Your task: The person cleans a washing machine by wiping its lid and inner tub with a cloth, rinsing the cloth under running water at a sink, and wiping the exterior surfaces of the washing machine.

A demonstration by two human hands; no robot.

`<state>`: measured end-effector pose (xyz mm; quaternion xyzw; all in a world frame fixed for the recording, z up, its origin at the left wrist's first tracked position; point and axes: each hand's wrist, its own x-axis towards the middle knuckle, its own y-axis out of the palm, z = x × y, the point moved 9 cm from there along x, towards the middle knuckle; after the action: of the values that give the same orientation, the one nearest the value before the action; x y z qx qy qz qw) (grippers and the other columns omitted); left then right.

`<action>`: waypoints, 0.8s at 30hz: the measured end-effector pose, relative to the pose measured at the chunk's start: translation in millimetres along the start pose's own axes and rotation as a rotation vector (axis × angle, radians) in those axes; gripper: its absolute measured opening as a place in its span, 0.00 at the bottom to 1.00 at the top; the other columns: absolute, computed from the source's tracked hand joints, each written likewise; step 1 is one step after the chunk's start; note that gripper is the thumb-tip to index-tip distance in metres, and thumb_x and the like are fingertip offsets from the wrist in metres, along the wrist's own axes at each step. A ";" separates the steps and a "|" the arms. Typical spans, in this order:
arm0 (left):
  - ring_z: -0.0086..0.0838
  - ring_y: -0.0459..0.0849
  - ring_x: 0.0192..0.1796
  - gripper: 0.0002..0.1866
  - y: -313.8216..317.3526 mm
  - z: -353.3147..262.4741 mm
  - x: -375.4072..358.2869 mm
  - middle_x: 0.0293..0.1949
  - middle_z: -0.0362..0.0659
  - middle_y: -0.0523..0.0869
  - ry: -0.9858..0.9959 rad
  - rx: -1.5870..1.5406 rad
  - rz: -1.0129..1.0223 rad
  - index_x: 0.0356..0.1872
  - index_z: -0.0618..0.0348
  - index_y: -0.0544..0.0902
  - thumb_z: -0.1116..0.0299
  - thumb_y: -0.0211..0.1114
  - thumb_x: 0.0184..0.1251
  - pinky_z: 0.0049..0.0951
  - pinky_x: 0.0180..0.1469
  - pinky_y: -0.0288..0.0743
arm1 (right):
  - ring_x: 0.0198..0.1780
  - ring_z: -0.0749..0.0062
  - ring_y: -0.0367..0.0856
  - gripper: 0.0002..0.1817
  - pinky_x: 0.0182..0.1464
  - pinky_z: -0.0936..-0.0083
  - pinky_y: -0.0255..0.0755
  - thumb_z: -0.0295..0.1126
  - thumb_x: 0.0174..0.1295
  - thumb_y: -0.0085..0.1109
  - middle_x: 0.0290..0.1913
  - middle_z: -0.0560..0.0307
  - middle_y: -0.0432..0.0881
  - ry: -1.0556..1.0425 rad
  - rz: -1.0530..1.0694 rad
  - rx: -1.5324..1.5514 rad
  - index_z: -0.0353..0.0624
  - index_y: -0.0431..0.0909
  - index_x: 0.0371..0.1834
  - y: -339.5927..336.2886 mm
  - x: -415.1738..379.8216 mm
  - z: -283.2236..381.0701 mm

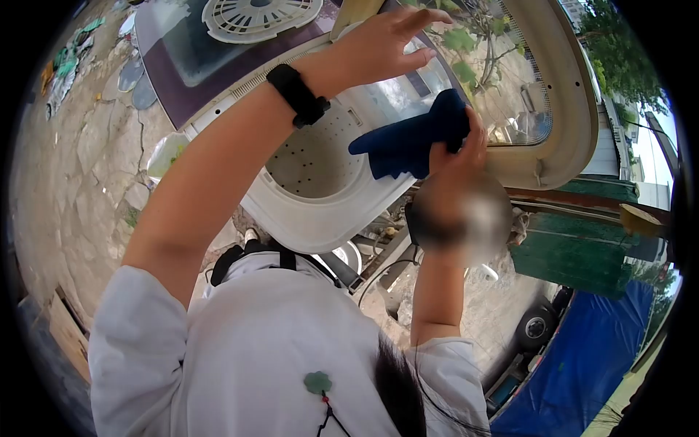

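A dark blue cloth (415, 138) is pinched in my right hand (466, 149), its folds hanging over the right rim of the washing machine. My left hand (382, 47) reaches across the machine with thumb and fingers apart and nothing in it; its fingertips overlap the edge of the raised clear lid (579, 146) in this view. Below my left wrist, the white washing machine (313, 226) has an open round drum (313, 171) with small holes in its wall. A blurred round patch covers my right wrist.
On the machine's dark top panel (167, 102) lies a white round slotted cover (262, 18). To the right are green boards (568, 251), a blue tarp (575, 357) and a wheel (535, 326). Cracked stony ground (95, 160) spreads to the left.
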<state>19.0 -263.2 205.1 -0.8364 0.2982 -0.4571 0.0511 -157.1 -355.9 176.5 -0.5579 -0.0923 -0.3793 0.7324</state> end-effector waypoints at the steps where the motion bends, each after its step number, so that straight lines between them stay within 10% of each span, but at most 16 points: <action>1: 0.48 0.80 0.51 0.14 1.8 -3.4 2.0 0.46 0.54 0.82 0.034 0.044 -0.024 0.51 0.61 0.83 0.68 0.60 0.68 0.43 0.50 0.77 | 0.58 0.51 0.78 0.28 0.58 0.64 0.74 0.26 0.53 0.59 0.60 0.45 0.77 -0.050 -0.027 -0.032 0.35 0.71 0.61 -1.8 2.5 1.4; 11: 0.57 0.77 0.61 0.09 48.1 -12.4 6.1 0.53 0.48 0.86 0.744 0.530 0.031 0.38 0.68 0.85 0.74 0.63 0.60 0.40 0.46 0.84 | 0.51 0.45 0.80 0.24 0.52 0.57 0.76 0.24 0.55 0.59 0.52 0.43 0.79 -0.208 -0.215 -0.031 0.40 0.72 0.58 4.9 49.3 20.7; 24: 0.43 0.82 0.39 0.06 28.5 -25.2 2.0 0.27 0.45 0.78 0.677 0.526 -0.004 0.20 0.61 0.74 0.73 0.62 0.48 0.39 0.36 0.77 | 0.52 0.59 0.82 0.26 0.57 0.69 0.74 0.14 0.56 0.55 0.54 0.47 0.82 0.025 -0.383 0.192 0.36 0.74 0.60 2.9 -14.1 -20.0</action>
<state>-13.1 -282.8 210.9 -0.5983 0.1696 -0.7664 0.1608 -170.7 -367.1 159.2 -0.4530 -0.2232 -0.5080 0.6978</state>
